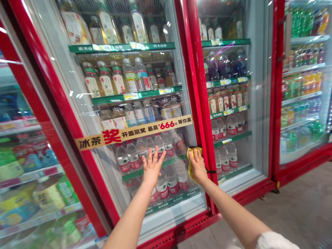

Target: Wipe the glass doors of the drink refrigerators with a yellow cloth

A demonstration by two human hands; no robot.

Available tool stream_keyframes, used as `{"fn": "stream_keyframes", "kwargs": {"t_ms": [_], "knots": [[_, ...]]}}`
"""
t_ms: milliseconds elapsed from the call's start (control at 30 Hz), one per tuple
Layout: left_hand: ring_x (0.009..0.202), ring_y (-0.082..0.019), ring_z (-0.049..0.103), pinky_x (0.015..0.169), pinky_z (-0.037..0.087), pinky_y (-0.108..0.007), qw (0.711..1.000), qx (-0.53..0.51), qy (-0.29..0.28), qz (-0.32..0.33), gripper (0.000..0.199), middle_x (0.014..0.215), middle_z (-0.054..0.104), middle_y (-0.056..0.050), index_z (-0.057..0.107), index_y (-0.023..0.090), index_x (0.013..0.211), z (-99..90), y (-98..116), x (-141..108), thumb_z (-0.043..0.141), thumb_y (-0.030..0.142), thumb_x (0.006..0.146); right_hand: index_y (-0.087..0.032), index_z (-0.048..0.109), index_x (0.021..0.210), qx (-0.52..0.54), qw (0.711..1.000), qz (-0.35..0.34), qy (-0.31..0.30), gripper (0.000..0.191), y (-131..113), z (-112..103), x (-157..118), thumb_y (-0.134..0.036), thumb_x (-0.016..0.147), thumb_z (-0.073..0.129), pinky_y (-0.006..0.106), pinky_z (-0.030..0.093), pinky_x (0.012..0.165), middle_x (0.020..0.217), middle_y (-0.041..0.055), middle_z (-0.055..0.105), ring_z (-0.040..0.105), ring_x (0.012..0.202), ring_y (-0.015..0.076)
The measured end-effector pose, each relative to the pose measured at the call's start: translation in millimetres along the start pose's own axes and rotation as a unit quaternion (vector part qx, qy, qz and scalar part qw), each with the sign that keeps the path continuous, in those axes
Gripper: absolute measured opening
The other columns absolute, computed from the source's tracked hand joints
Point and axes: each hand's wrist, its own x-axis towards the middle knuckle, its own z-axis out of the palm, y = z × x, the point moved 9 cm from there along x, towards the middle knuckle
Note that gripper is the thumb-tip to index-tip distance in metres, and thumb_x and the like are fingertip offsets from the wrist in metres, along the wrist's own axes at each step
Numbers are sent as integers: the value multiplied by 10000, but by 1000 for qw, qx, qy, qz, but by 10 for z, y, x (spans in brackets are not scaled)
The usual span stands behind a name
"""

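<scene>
My right hand (197, 166) presses a yellow cloth (190, 162) against the right edge of a glass fridge door (106, 193), beside its red frame (201, 114). Part of the cloth is hidden under my palm. A dark loop or cord (211, 171) shows near my wrist. To the left, my left hand (152, 167) is spread open in front of the same glass, with nothing in it. Whether its fingertips touch the glass I cannot tell. Behind the pane stand water bottles (133, 160) with red and white labels.
A tan printed strip (137, 132) crosses the glass above my hands. Green-edged shelves (135, 95) hold several rows of drinks. Another red-framed fridge (277, 103) stands to the right, and a cabinet of packaged goods (28, 162) to the left. Grey floor (298, 200) lies lower right.
</scene>
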Motion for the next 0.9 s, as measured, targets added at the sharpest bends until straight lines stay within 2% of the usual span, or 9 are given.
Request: {"fn": "stream_keyframes", "kwargs": {"t_ms": [167,233,400,467,533,667,800,833,900], "knots": [[1559,-378,-84,1206,60,-724,1000,-8,1,0,1294,1715,26,-94,191,402,1617,2,-22,-2,958,209,593,-279,123,1658,29,997,36,55,918,-69,-212,595,-15,835,432,675,411,1100,1734,159,15,123,1583,398],[1560,-373,-89,1209,53,-720,1000,-13,3,2,1299,1716,26,-88,177,408,1616,-6,-19,1,957,206,597,-281,96,1660,33,997,43,61,954,-91,-189,586,-14,813,444,686,390,1115,1735,143,-40,83,1589,391],[1569,-372,-87,1215,55,-713,1000,-24,11,2,1301,1722,61,-97,219,392,1610,-16,-18,0,971,195,567,-270,139,1655,45,997,34,47,1001,-68,42,87,34,748,434,661,367,1158,1734,152,88,99,1594,344],[1571,-377,-79,1215,59,-715,1000,-22,13,1,1310,1723,69,-96,227,393,1609,-11,-19,0,978,194,554,-258,183,1649,44,997,39,51,966,-74,31,159,28,759,426,668,355,1161,1730,159,107,91,1595,349],[1573,-379,-63,1218,64,-712,1000,-16,12,1,1324,1723,68,-94,215,398,1611,-3,-15,0,981,197,550,-260,209,1645,43,996,50,65,917,-132,-68,432,7,793,415,682,326,1168,1732,153,98,81,1595,356],[1572,-382,-52,1215,76,-724,1000,-10,3,3,1353,1719,18,-89,135,408,1620,9,0,-2,976,229,574,-265,278,1630,26,997,26,73,743,-435,-268,902,-108,920,431,655,259,1211,1733,131,116,89,1596,346],[1571,-376,-69,1213,87,-733,1000,-13,3,6,1363,1715,-24,-76,78,417,1620,6,5,-14,965,247,599,-319,362,1596,-14,996,-89,-11,642,-642,-215,700,-188,977,471,594,233,1244,1707,85,258,187,1582,303],[1571,-375,-69,1214,88,-733,1000,-15,3,6,1360,1716,-21,-73,84,416,1619,10,2,-17,965,245,598,-320,374,1590,-22,995,-95,-21,630,-595,-216,637,-189,982,466,580,244,1243,1703,80,271,202,1578,298],[1572,-372,-67,1216,89,-731,1000,-23,2,9,1358,1718,-9,-69,96,416,1620,21,-3,-23,967,237,593,-287,362,1598,-37,998,-53,-10,629,-401,-277,649,-176,984,440,569,299,1220,1714,97,231,194,1579,313]]}}
